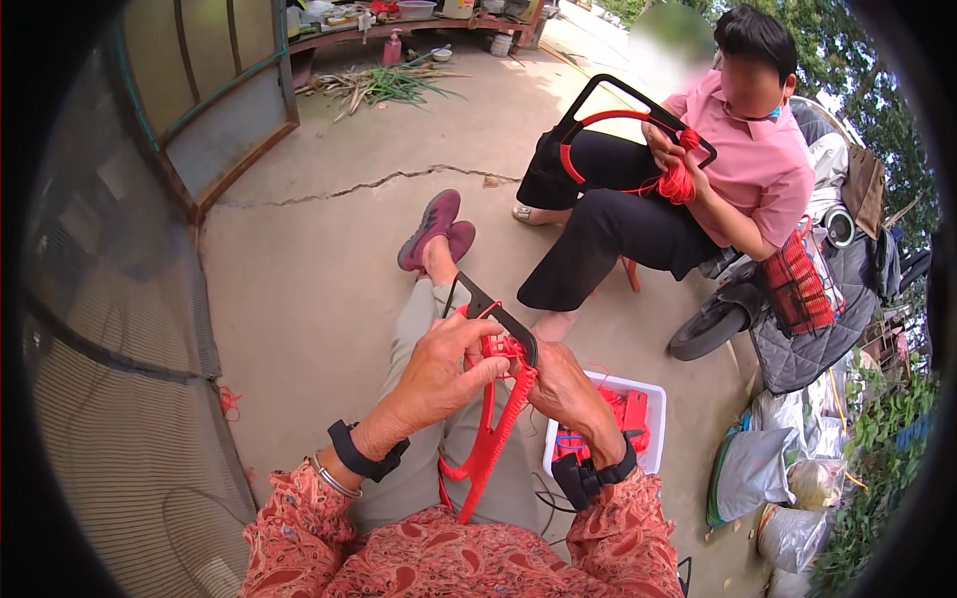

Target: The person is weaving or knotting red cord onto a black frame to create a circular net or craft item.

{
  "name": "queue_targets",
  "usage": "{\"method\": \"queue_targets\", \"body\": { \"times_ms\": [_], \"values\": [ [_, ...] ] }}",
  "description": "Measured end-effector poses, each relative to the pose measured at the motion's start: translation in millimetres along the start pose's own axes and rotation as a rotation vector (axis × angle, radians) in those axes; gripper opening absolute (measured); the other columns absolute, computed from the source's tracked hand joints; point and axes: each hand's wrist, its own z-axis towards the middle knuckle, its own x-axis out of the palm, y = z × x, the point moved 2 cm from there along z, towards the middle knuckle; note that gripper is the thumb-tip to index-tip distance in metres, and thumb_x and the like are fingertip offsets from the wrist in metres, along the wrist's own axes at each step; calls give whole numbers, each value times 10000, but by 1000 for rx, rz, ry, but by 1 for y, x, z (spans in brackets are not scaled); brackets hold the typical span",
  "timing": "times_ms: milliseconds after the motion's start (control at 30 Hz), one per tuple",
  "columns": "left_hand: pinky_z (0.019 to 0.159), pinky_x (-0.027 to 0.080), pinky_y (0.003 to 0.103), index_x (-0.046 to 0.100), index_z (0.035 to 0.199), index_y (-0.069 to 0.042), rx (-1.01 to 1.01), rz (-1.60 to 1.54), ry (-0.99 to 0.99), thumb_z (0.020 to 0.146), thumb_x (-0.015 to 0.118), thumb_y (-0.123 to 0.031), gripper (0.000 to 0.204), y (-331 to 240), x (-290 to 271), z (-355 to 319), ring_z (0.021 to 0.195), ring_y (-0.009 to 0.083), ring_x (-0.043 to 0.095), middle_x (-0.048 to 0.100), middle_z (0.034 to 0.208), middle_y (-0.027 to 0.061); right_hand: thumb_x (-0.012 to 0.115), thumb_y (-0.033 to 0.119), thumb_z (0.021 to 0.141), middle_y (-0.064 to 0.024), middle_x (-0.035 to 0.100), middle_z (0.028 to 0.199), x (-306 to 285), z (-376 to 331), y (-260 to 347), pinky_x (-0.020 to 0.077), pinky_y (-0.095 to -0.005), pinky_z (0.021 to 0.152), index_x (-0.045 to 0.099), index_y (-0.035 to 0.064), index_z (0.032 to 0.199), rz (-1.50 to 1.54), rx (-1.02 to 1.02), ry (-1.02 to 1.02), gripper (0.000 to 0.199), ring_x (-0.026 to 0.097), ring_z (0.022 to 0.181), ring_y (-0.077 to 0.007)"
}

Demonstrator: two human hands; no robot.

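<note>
Over my lap, a black frame (514, 332) with rounded corners is partly wrapped in red cord. A long red wrapped strip (490, 453) hangs from it toward my lap and curves to the left. My left hand (447, 361) is closed, thumb and fingers pinching red cord (506, 349) at the frame's corner. On the frame's right side my right hand (566, 391) is closed round it, its fingertips largely hidden behind the frame and cord.
A white bin (655, 424) of red pieces stands by my right forearm. Opposite, a seated person (738, 159) winds red cord on another black frame (623, 88). Filled sacks (753, 473) and a parked vehicle's wheel (713, 324) are at right; green stalks (389, 85) lie far off.
</note>
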Motion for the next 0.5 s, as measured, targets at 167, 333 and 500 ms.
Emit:
{"method": "queue_targets", "body": {
  "times_ms": [167, 333, 500],
  "values": [
    [740, 433, 359, 647, 1010, -55, 39, 18, -25, 800, 668, -142, 228, -1, 3, 3, 736, 246, 556, 583, 721, 90, 527, 13, 845, -216, 611, 756, -4, 2, 14, 452, -399, 590, 524, 16, 1133, 250, -36, -75, 288, 598, 637, -369],
    [708, 451, 364, 657, 893, -34, 173, 134, -21, 829, 617, -93, 96, 1, 7, 7, 721, 280, 583, 638, 744, 104, 569, 15, 828, -151, 614, 740, -2, -2, 16, 457, -355, 596, 542, -1, 1116, 312, 82, -80, 289, 579, 609, -281],
    [677, 453, 348, 650, 902, -37, 129, 60, -161, 845, 588, -51, 86, -3, 0, 7, 707, 258, 596, 654, 761, 98, 619, 43, 812, -108, 620, 866, -23, -12, 20, 458, -336, 725, 575, 6, 1086, 328, 106, -73, 280, 593, 789, -221]
  ]
}}
